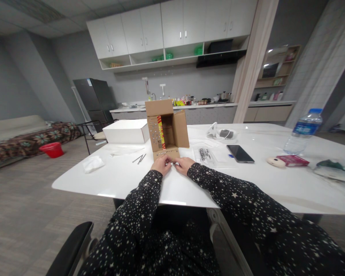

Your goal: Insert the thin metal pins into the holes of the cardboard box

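A small brown cardboard box [166, 128] stands on the white table [126, 180] with its flaps spread open toward me; a red and yellow strip shows on its left flap. My left hand [161, 165] and my right hand [183, 165] rest side by side at the box's near bottom flap, fingers curled together. Something small and pale seems pinched between the fingertips, too small to make out. Two thin dark pins [139, 158] lie just left of the box.
A white flat box [126, 131] sits behind left, a crumpled tissue [93, 163] near the left edge. Right of the box lie a clear bag of small parts [205, 154], a black phone [240, 153], a red pack [292, 160] and a water bottle [304, 131].
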### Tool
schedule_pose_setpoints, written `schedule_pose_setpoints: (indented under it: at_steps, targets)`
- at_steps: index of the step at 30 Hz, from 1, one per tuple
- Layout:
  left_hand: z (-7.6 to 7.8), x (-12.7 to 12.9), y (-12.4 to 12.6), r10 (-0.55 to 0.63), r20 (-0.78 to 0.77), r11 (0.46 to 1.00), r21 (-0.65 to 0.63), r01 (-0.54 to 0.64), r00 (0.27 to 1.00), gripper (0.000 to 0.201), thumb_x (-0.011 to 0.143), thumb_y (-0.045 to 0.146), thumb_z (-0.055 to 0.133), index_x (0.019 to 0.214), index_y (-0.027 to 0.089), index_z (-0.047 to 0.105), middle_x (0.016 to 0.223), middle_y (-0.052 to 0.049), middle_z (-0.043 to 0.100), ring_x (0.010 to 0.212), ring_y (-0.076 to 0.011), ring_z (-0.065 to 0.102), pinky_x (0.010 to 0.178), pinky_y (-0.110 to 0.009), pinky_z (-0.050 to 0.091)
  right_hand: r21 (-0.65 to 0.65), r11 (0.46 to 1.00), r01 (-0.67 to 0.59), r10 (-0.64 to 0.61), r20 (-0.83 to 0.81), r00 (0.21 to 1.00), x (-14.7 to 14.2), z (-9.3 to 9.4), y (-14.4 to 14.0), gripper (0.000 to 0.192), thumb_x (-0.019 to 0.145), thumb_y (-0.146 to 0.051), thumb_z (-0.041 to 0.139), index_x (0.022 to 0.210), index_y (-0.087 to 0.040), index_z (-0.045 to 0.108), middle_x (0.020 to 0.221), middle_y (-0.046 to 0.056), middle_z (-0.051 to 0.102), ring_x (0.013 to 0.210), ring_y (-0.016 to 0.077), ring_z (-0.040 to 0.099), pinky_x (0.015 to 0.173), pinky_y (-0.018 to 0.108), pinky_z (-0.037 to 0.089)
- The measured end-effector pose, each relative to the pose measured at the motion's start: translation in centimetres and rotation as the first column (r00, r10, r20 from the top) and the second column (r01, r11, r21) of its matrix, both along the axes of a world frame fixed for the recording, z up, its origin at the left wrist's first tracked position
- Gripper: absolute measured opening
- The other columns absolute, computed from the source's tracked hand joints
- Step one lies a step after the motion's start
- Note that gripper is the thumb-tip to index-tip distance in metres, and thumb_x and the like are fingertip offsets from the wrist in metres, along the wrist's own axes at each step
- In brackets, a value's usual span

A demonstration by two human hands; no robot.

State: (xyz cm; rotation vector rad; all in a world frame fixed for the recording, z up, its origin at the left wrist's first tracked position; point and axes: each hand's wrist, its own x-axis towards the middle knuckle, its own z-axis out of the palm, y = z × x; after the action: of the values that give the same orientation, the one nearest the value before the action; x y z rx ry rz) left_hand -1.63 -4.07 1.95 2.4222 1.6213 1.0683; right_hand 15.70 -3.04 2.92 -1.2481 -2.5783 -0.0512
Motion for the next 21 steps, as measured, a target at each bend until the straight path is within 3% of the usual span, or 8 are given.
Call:
schedule_pose_setpoints:
  at_steps: [21]
  targets:
    - [-0.41,-0.27,0.43,0.016,0.114,0.991,0.128,-0.03,0.993,0.008,0.079,0.023,0.054,0.082,0.017,0.058,0.071,-0.001,0.057,0.066,-0.0129,0.053,0.065,-0.027,0.046,-0.006,1.0,-0.004,0.004,0.013,1.0,-0.03,-0.11,0.18,0.028,0.088,-0.029,0.043,0.109,-0.023,0.061,0.096,0.005,0.069,0.086,0.0192,0.062,0.074,0.027,0.041]
